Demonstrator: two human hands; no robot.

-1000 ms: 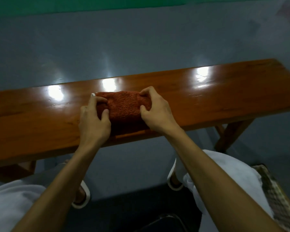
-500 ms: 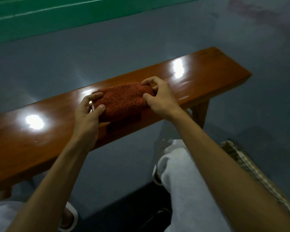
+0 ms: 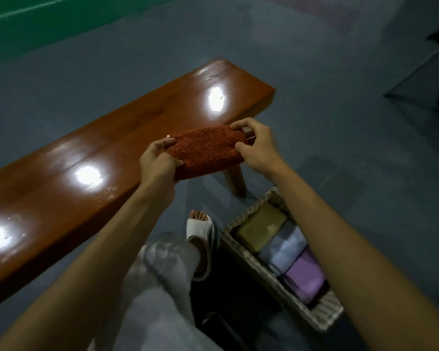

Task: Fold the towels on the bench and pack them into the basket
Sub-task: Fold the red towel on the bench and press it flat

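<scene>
i held the folded rust-red towel [image 3: 205,150] between both hands at the near edge of the desk [image 3: 86,148], close to its right end. my left hand [image 3: 157,160] gripped the towel's left end, fingers [image 3: 168,141] curled over the top and thumb underneath. my right hand [image 3: 257,145] pinched its right end, with the fingers on the far side and the thumb on the near side. the towel's lower edge reached past the desk's front edge, in front of the desk's leg [image 3: 235,179]; i could not tell whether it touched the wood. the basket [image 3: 249,252] sat on the floor [image 3: 340,122] down to my right, partly under my right forearm. three folded towels lay in it in a row: an olive towel [image 3: 261,230] at the far end, a pale blue towel [image 3: 283,247] in the middle and a purple towel [image 3: 304,274] nearest me, each touching the next. my foot in a white sandal [image 3: 200,231] stood just beside the basket's left wall.
</scene>
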